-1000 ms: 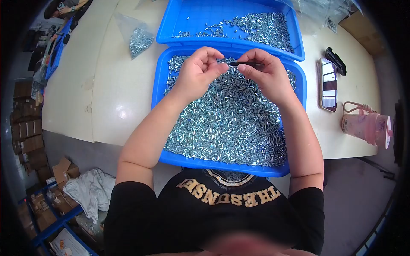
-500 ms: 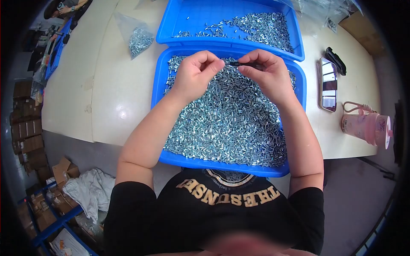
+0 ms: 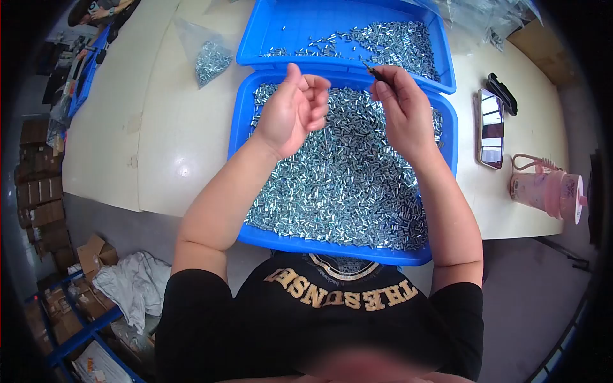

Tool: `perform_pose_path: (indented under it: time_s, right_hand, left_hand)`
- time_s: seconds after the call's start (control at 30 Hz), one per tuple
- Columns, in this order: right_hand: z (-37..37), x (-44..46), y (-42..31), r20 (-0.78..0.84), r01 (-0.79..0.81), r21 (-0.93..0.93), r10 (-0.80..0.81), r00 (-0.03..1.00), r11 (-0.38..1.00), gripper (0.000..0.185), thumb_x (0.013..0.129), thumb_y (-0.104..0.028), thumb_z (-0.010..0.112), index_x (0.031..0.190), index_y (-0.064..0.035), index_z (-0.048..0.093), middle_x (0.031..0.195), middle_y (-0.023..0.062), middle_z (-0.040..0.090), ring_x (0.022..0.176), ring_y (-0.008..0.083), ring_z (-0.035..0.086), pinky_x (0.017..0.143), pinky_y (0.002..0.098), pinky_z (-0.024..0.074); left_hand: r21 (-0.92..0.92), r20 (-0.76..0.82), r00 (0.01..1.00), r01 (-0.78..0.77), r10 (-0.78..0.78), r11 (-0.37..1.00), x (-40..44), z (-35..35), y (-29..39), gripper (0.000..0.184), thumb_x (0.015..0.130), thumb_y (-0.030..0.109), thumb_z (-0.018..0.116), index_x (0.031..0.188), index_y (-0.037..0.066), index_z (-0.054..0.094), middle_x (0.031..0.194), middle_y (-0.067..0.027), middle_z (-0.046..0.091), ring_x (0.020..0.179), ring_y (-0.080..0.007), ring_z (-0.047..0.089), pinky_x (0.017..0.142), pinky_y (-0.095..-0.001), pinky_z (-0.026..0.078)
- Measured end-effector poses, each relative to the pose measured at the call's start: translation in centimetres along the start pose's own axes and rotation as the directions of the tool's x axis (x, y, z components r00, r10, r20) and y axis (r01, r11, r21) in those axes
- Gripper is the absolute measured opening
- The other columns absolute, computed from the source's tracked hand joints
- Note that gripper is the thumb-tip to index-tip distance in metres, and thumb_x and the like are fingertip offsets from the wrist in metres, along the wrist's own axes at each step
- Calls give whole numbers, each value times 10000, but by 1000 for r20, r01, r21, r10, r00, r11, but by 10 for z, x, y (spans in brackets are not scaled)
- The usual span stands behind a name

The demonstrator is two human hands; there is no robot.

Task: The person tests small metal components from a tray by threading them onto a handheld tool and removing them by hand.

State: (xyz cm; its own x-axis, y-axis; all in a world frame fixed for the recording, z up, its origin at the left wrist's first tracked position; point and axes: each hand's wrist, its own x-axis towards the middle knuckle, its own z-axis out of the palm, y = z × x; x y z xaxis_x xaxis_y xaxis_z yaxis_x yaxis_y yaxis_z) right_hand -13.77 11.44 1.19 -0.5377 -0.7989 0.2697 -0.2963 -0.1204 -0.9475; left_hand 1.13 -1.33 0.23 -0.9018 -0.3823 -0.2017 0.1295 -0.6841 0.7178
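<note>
My right hand [image 3: 406, 116] grips a thin black tool [image 3: 377, 75], its narrow tip pointing up and away to the left; its exact kind is too small to tell. Above the near tray's left part hangs my left hand [image 3: 287, 118], thumb raised and apart from the loosely curled fingers, with nothing visible in it. Both hands are over a blue tray [image 3: 329, 247] filled with small shiny metal pins or sleeves [image 3: 338, 185]. Touching its far edge is a second blue tray [image 3: 290, 35], with more such parts [image 3: 402, 45] heaped toward its right side.
On the table, a clear bag [image 3: 212, 60] of metal parts lies left of the trays. To the right are a phone [image 3: 490, 127], a black case [image 3: 502, 94] and a pink cup [image 3: 546, 190]. Cartons [image 3: 96, 254] and a grey cloth [image 3: 134, 287] are at lower left.
My hands have moved apart. The left hand's pinch has loosened and its fingers spread. The right hand has tilted the black tool from roughly level to pointing up and away.
</note>
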Motion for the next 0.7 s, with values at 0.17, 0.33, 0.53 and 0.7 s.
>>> perform_pose_path:
  time_s: [0.17,0.33,0.53,0.7]
  right_hand:
    - [5,-8,-15,148,111,-241,-76,986,964,168,741,-112,644,869,-14,597,745,107,582,613,186,550,571,305,461]
    - [13,-11,-13,247,83,-359,8,969,930,175,687,-156,692,829,-65,643,756,108,606,657,253,588,591,352,478]
    - [15,-12,-10,269,73,-347,25,963,935,146,719,-124,654,842,-48,633,741,134,616,628,287,594,585,365,484]
    - [14,-9,-3,223,-105,-69,118,968,992,189,810,-157,599,907,4,603,670,87,590,561,130,530,524,283,430]
  left_hand:
    - [-291,-29,1000,-16,8,957,-1,23,-8,761,854,633,303,1246,-18,345,1163,-195,482,1074,-300,489,872,-379,417]
    - [-221,103,991,-64,88,973,-6,29,-13,793,826,657,339,1324,46,253,1259,-205,399,1171,-295,406,946,-383,352]
    - [-115,125,970,-194,208,974,-7,34,-18,725,850,605,365,1349,93,247,1298,-187,363,1196,-288,380,993,-396,308]
    - [531,129,878,-454,461,716,-1,22,-27,319,888,157,529,1188,52,496,1135,-92,486,1045,-202,496,877,-299,409]
